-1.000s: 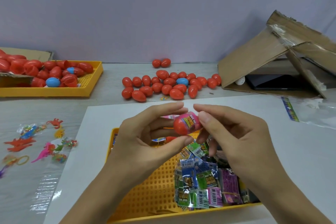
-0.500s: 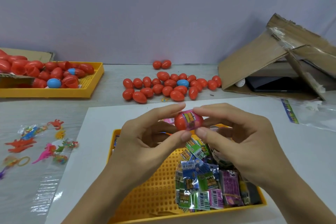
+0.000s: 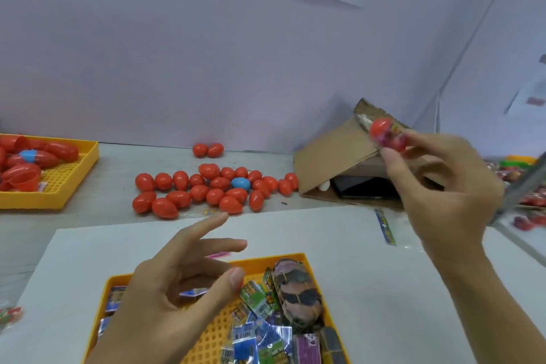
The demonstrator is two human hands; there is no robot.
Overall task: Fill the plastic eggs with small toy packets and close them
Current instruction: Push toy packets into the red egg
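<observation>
Head view: a person's right hand (image 3: 443, 186) is pinching a red plastic egg (image 3: 387, 134), motion-blurred, raised in front of a torn cardboard box (image 3: 334, 154). The left hand (image 3: 177, 289) is hovering with fingers spread above a yellow tray (image 3: 298, 257) of small toy packets (image 3: 254, 301), its near edge cut off. Closed red eggs (image 3: 212, 189) are lying clustered on the bench (image 3: 112, 186); another tray (image 3: 74, 183) is cropped at left.

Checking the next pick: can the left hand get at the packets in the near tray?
Probably yes: the left hand hovers open and empty right over the tray, and the packets lie uncovered.
</observation>
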